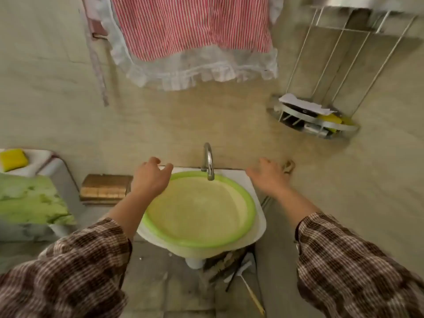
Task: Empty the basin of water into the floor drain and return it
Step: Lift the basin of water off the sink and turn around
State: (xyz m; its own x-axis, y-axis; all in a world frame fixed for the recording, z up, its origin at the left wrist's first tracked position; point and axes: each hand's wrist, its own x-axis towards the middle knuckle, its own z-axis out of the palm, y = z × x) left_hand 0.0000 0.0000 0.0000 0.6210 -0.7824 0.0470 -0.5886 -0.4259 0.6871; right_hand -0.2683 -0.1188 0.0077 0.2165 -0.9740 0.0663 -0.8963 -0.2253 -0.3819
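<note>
A round basin (199, 210) with a green rim and pale yellow inside rests in the white wall sink (260, 223), under the chrome tap (208, 161). Whether it holds water I cannot tell. My left hand (150, 177) hovers over the basin's far left rim with fingers spread, holding nothing. My right hand (267, 177) is spread to the right of the basin, above the sink's far right corner, clear of the rim. No floor drain shows in view.
A red striped cloth (190, 26) hangs on the wall above. A wire corner shelf (314, 120) with small items is at the right. A toilet tank (34, 198) with a green cover and yellow sponge (12, 159) stands left. Brushes (238, 269) lean under the sink.
</note>
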